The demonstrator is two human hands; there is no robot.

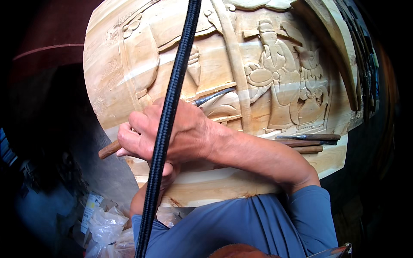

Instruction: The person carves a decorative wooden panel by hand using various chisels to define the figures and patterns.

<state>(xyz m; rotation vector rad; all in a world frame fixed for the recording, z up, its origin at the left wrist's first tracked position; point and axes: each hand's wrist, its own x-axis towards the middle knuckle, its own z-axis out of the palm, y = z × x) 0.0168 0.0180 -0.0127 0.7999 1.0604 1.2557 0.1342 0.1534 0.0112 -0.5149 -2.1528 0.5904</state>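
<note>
A carving gouge lies across my closed right hand (172,129). Its wooden handle (109,149) sticks out to the left of my fingers, and its metal blade (215,95) points right and away from me. The blade rests on a carved relief panel (193,189) of pale wood, near a raised curved shape. My left hand (168,173) is mostly covered by the right one, close to the panel's near edge; its fingers are hidden. Carved robed figures (275,73) stand out in relief at the right.
Several wooden-handled chisels (307,142) lie on the panel's right side. A long curved dark brown wooden piece (331,51) sits at the far right. A black braided cord (172,94) hangs across the view. Clear plastic bags (105,228) are at the lower left.
</note>
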